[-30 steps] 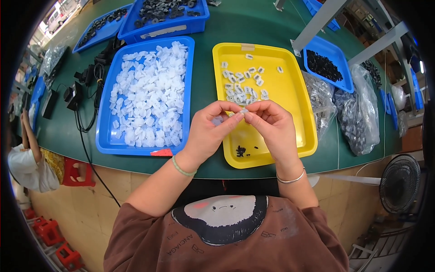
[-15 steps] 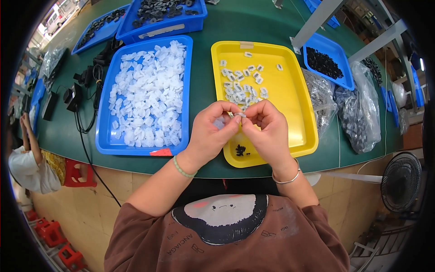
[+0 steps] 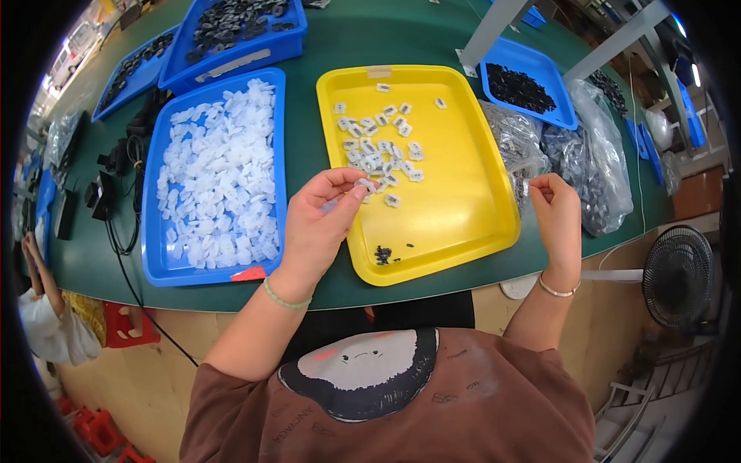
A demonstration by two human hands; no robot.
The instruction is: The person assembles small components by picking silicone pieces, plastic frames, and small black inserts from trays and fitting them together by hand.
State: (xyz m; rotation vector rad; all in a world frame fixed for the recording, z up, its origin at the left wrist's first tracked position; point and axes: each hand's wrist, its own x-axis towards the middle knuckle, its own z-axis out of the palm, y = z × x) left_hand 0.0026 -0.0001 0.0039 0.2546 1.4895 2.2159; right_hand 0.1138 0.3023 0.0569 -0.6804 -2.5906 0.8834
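two hands over the yellow plastic tray: left hand pinches a small white plastic clip; right hand loosely curled, its contents unclear.

yellow rectangular plastic tray – glossy, smooth | small white plastic piece – translucent | green tabletop – matt
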